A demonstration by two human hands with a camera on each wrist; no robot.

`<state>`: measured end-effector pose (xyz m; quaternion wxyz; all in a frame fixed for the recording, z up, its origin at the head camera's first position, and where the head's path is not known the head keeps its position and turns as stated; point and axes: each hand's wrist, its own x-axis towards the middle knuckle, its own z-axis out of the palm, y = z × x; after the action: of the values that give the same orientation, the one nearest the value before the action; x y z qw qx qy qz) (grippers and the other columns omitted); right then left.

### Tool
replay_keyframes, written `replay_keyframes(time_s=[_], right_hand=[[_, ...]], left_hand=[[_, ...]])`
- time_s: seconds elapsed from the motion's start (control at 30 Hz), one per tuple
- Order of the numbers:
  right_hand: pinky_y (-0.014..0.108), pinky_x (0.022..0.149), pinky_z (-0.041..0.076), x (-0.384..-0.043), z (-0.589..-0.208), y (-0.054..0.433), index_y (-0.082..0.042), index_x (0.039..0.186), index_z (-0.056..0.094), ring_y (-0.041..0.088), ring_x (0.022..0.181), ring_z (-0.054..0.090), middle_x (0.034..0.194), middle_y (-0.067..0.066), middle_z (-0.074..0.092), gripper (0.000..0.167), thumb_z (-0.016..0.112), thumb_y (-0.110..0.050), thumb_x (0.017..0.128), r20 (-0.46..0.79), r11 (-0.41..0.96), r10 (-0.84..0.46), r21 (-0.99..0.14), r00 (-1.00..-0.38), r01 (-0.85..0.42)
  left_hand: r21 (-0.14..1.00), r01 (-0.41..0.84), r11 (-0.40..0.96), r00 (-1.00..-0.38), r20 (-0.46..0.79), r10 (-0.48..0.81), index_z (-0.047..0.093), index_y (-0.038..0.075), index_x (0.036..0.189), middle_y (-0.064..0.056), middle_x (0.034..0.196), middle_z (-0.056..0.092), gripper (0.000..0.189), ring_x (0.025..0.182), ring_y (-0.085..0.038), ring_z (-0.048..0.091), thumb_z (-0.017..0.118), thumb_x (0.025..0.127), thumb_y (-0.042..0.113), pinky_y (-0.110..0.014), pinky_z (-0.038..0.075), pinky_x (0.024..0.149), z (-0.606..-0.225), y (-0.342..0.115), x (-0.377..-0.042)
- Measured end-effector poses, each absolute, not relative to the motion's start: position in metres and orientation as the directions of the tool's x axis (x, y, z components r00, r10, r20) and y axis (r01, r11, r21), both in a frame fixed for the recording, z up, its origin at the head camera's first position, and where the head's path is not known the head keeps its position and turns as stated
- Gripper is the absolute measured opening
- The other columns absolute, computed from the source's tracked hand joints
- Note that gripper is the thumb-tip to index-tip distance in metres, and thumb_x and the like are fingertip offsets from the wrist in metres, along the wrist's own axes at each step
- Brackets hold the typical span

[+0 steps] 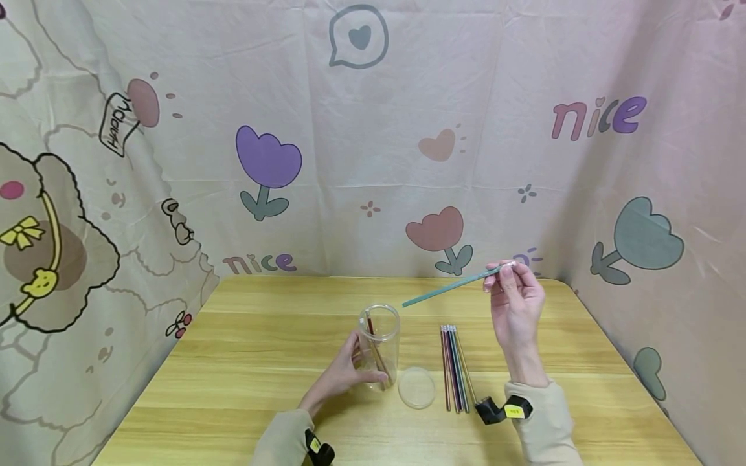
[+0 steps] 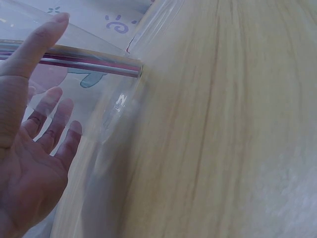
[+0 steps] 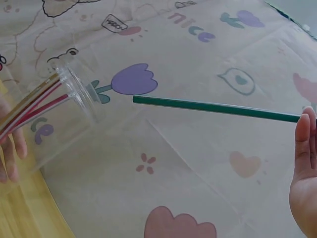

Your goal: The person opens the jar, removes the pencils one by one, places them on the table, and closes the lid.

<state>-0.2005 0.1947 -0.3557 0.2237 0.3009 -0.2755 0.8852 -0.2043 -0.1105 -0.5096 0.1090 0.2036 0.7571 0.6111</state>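
A clear plastic jar (image 1: 389,353) stands upright and uncovered on the table, with a few pencils (image 1: 375,349) leaning inside it. My left hand (image 1: 340,374) holds the jar low down, thumb in front and fingers around the far side; the left wrist view shows the thumb (image 2: 37,44) across the wall and the pencil ends (image 2: 114,64) at the bottom. Up to the right, my right hand (image 1: 517,301) pinches a green pencil (image 1: 445,288) near one end. The free end of this pencil (image 3: 213,108) points toward the jar's mouth (image 3: 79,91), apart from it.
A round clear lid (image 1: 416,388) lies flat just right of the jar. Beyond it, several pencils (image 1: 454,369) lie side by side on the wooden table (image 1: 233,375). A printed cloth (image 1: 361,162) hangs behind the table and along its sides.
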Motion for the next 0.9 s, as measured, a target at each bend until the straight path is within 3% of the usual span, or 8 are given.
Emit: replay_keyframes(time_s=[0.33, 0.6, 0.9], right_hand=[[0.027, 0.061, 0.061, -0.202, -0.358, 0.212, 0.015, 0.102, 0.062, 0.025, 0.070, 0.070, 0.091, 0.024, 0.074, 0.014, 0.050, 0.011, 0.098, 0.644, -0.748, 0.288, -0.311, -0.709, -0.587], [0.027, 0.061, 0.062, -0.205, -0.367, 0.230, 0.013, 0.101, 0.063, 0.026, 0.071, 0.072, 0.092, 0.025, 0.074, 0.015, 0.049, 0.014, 0.097, 0.634, -0.733, 0.278, -0.346, -0.722, -0.586], [0.023, 0.052, 0.057, -0.204, -0.378, 0.245, 0.010, 0.094, 0.067, 0.020, 0.061, 0.068, 0.083, 0.020, 0.075, 0.013, 0.055, 0.015, 0.094, 0.501, -0.641, 0.319, -0.511, -0.804, -0.572]], left_hand=[[0.970, 0.175, 0.168, -0.891, 0.084, 0.445, 0.034, 0.018, 0.146, -0.015, 0.155, 0.045, 0.088, 0.145, -0.044, 0.040, 0.088, 0.076, 0.020, -0.066, 0.030, 0.121, -0.510, -0.111, -0.205], [0.970, 0.179, 0.164, -0.891, 0.089, 0.445, 0.034, 0.019, 0.146, -0.015, 0.154, 0.046, 0.088, 0.144, -0.044, 0.041, 0.088, 0.076, 0.020, -0.065, 0.030, 0.121, -0.509, -0.111, -0.204], [0.970, 0.181, 0.164, -0.890, 0.091, 0.448, 0.034, 0.018, 0.147, -0.016, 0.154, 0.045, 0.089, 0.145, -0.045, 0.040, 0.088, 0.076, 0.020, -0.066, 0.030, 0.121, -0.509, -0.111, -0.204]])
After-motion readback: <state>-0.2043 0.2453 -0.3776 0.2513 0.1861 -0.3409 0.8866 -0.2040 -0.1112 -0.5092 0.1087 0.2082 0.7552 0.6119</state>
